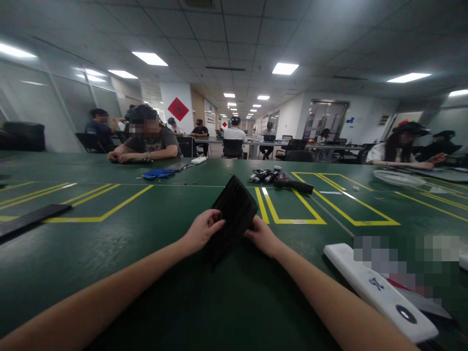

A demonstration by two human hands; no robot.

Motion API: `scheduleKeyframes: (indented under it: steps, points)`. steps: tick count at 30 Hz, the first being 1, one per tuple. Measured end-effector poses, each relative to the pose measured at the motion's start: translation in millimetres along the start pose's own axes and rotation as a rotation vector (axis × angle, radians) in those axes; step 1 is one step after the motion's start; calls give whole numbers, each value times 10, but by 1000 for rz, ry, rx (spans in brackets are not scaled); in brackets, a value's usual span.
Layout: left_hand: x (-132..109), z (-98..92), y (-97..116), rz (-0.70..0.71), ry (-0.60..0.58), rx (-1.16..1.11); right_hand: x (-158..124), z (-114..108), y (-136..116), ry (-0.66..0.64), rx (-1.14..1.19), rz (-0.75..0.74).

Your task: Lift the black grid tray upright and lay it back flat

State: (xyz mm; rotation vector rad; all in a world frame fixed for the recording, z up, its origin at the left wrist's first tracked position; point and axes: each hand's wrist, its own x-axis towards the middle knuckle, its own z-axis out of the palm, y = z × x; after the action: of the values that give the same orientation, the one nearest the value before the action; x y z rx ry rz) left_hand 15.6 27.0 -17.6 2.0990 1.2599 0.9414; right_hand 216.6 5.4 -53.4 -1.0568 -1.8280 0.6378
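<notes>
A flat black rectangular panel (236, 207) is held up and tilted over the green table, in front of me. Faint dark blocks show on its face, too dim for me to tell its exact kind. My left hand (203, 226) grips its left edge, with thumb and fingers closed. On the right edge, my right hand (263, 236) is closed on the same panel, its fingertips partly hidden behind it. The panel's lower end hangs close to the table, and whether it touches is unclear.
A white long device (380, 292) marked 26 lies at right. Bundled cables (266, 174) and a black rod (294, 186) lie beyond the panel. Blue gloves (158, 174), a long dark bar (34, 217) and yellow tape outlines (298, 222) are on the table. People sit across and around.
</notes>
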Motion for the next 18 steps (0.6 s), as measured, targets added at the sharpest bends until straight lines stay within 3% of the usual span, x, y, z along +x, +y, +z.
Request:
scheduleKeyframes:
  steps: [6, 10, 13, 15, 18]
  points:
    - [-98, 40, -14, -6, -131, -51, -16, -2, -47, -66, -123, -119]
    - [-109, 49, -19, 24, -161, -24, -3, 26, -120, -168, -217, -241]
    - [-82, 25, 4, -17, -176, -75, 12, 76, -104, -177, -293, -251]
    - [-28, -29, 0, -180, -76, -226, 13, 99, -78, -159, -300, -226]
    - [82, -152, -59, -511, 194, -444, -3, 99, -64, -151, -304, -219]
